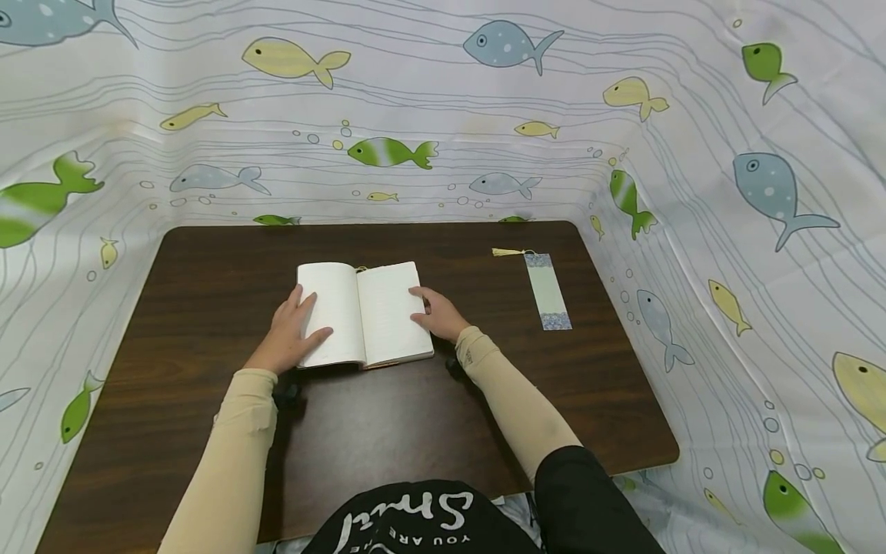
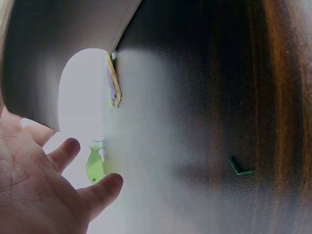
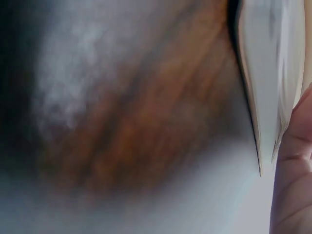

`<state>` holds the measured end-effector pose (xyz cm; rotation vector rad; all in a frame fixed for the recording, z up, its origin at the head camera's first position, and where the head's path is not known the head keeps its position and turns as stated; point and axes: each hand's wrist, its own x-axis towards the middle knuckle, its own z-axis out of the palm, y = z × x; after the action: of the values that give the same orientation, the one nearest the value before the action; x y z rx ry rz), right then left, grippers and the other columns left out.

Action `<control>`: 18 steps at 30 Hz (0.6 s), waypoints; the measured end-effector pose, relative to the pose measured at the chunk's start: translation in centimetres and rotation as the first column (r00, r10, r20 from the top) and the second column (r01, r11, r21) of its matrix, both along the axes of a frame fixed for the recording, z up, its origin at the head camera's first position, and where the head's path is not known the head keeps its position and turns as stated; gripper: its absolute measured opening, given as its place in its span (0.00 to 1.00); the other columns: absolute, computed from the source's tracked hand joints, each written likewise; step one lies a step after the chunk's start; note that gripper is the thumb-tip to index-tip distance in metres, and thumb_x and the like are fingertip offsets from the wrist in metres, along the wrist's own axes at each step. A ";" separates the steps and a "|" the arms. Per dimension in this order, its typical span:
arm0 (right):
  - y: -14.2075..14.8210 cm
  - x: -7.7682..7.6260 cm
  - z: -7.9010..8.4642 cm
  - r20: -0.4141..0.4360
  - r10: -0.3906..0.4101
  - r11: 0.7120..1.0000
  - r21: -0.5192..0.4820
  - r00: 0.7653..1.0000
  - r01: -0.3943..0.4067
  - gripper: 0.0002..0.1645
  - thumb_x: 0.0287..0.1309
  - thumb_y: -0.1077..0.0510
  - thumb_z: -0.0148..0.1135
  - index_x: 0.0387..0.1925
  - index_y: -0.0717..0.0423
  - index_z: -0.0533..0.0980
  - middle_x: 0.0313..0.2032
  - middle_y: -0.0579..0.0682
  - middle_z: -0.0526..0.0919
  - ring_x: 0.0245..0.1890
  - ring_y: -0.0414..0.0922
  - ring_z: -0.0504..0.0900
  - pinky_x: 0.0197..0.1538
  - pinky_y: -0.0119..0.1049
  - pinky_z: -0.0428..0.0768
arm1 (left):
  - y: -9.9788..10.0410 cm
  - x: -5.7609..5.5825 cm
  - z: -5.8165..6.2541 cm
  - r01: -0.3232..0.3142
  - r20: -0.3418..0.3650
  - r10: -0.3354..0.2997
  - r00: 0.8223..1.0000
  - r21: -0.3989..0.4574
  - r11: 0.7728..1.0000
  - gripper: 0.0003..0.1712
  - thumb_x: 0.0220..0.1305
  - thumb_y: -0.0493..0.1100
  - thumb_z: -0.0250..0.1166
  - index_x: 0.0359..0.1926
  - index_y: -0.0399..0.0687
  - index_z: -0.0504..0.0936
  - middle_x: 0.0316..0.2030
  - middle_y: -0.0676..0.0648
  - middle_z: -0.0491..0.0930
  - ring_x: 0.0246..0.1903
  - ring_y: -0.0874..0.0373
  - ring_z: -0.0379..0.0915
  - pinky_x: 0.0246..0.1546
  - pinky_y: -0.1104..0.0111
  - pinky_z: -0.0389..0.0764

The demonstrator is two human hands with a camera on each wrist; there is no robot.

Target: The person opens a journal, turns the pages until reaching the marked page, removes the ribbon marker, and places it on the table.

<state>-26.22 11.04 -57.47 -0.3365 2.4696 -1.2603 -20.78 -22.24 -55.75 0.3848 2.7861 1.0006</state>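
Head view: an open book (image 1: 331, 308) lies on the dark table (image 1: 208, 300). The left hand (image 1: 289, 329), fingers spread, rests its thumb on the left page, likely holding it flat. The right hand (image 1: 443, 314) curves at the opposite edge; whether it grips cannot be told. A bookmark (image 1: 547, 288) lies apart, perhaps leaving the pages clear.

Left wrist view: two fingertips extend free.

Right wrist view: the hand borders the page edges, seemingly steadying them.
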 end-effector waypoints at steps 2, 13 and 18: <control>0.0 0.0 0.0 0.016 -0.017 1.000 -0.016 1.000 0.017 0.37 0.70 0.61 0.63 0.76 0.52 0.62 0.59 0.60 0.74 0.49 0.46 0.73 0.47 0.36 0.74 | 0.1 -0.1 0.0 0.001 -0.002 -0.001 1.000 0.000 1.000 0.52 0.72 0.60 0.61 0.80 0.36 0.47 0.80 0.34 0.29 0.75 0.27 0.31 0.66 0.29 0.49; 0.3 -0.1 -0.6 0.082 -0.064 0.991 -0.112 0.995 0.073 0.51 0.69 0.63 0.64 0.81 0.47 0.45 0.25 0.46 0.64 0.18 0.40 0.57 0.29 0.33 0.64 | 0.3 -0.1 0.1 0.001 -0.002 -0.001 1.000 0.003 1.000 0.51 0.72 0.59 0.62 0.79 0.35 0.48 0.80 0.34 0.30 0.75 0.27 0.31 0.66 0.29 0.49; 0.3 -0.2 -0.8 0.084 -0.071 0.988 -0.130 0.994 0.081 0.51 0.68 0.64 0.64 0.81 0.50 0.46 0.21 0.45 0.62 0.18 0.40 0.58 0.29 0.33 0.64 | 0.2 0.0 0.0 -0.001 0.004 0.001 1.000 -0.004 1.000 0.51 0.72 0.60 0.61 0.79 0.35 0.48 0.80 0.34 0.29 0.75 0.27 0.30 0.66 0.28 0.49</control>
<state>-26.45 11.32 -58.27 -0.2231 2.3578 -1.4459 -20.83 -22.03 -55.71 0.3802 2.7842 0.9952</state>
